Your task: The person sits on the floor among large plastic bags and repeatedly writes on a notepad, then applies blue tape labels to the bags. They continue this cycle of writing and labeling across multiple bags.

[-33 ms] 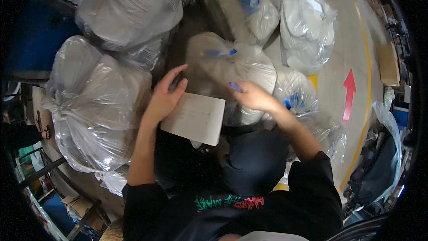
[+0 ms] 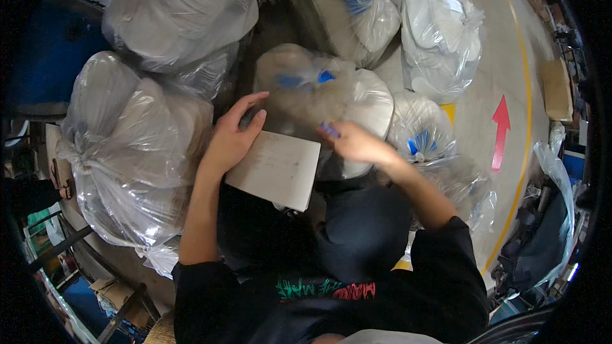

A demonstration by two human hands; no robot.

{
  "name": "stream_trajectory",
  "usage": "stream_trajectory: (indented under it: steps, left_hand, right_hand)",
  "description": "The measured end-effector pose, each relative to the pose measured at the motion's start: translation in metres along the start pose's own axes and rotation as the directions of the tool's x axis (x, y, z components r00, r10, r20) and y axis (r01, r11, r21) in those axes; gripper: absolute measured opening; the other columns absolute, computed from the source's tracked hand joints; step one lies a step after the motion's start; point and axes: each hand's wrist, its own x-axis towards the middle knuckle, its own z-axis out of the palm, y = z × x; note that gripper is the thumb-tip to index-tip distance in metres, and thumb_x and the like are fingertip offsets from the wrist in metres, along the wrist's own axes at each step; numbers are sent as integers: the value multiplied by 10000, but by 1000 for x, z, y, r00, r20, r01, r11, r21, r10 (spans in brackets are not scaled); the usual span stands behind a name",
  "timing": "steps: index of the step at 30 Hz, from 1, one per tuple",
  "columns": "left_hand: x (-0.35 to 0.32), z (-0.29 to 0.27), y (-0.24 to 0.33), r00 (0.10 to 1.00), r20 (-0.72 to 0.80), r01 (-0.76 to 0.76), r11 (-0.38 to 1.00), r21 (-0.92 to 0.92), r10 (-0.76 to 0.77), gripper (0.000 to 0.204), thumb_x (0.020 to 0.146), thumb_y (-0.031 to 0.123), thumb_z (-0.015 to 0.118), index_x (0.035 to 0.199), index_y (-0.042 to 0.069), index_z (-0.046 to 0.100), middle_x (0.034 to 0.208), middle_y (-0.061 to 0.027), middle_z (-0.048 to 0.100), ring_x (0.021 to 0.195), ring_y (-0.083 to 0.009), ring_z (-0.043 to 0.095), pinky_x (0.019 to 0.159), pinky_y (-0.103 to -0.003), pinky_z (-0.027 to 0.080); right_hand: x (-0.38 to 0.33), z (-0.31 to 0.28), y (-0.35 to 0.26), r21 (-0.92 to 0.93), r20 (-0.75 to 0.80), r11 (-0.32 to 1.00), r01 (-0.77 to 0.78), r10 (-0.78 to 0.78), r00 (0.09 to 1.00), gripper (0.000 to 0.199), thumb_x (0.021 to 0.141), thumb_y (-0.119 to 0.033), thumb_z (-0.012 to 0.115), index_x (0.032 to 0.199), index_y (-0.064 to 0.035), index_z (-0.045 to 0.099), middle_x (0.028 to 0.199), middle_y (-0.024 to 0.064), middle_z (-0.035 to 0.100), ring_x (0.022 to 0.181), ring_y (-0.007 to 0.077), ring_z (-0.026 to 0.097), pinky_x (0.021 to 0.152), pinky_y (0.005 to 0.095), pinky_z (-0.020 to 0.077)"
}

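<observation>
A white pad of paper or card with faint marks lies tilted above my dark-clothed legs. My left hand rests against its upper left edge, thumb and index finger spread apart. What the left hand's other fingers do is hidden. My right hand, slightly blurred, is closed around a short blue pen just beyond the pad's upper right corner. Just past both hands sits a clear plastic bag of pale contents, with blue patches on it.
Large full plastic bags are stacked on the left. More clear bags stand at the far right of the hands. A red arrow and a yellow line mark the grey floor. A cardboard box stands at the right edge.
My right hand and the pen have shifted slightly left and down. The pad has moved a little left in view, and so have the bags around it.
</observation>
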Motion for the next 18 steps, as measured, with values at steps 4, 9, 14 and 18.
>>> stream_trajectory:
  steps: [4,9,14,18]
  left_hand:
    - [18,0,3,968,145,-251,808,532,206,569,965,241,664,1510,180,512,1584,-69,493,1013,-320,730,809,-422,606]
    - [38,21,-10,923,355,-374,572,730,151,841,906,281,710,1630,220,287,1624,-71,423,828,-397,728,665,-476,617]
    - [43,29,-31,963,220,-271,597,755,157,717,871,241,735,1522,149,450,1278,-121,586,782,-368,723,668,-473,599]
    - [44,26,-38,964,241,-253,651,716,109,637,861,246,753,1446,165,515,1172,-118,593,806,-378,715,686,-492,592]
  right_hand:
    - [6,6,31,-167,249,963,213,-167,954,339,1039,-326,599,1005,-3,695,865,243,694,821,373,689,748,438,517]
    - [33,-39,18,122,-143,889,441,-424,894,188,902,-111,696,1077,-41,705,1039,181,724,946,411,683,838,407,552]
    - [69,-29,22,-455,-138,861,226,-319,938,475,860,-199,741,1293,-71,593,1214,166,669,1014,417,687,865,481,558]
    - [72,-12,40,-507,-59,858,84,-131,990,491,807,-261,777,1228,-67,615,1114,156,678,971,404,698,817,493,567]
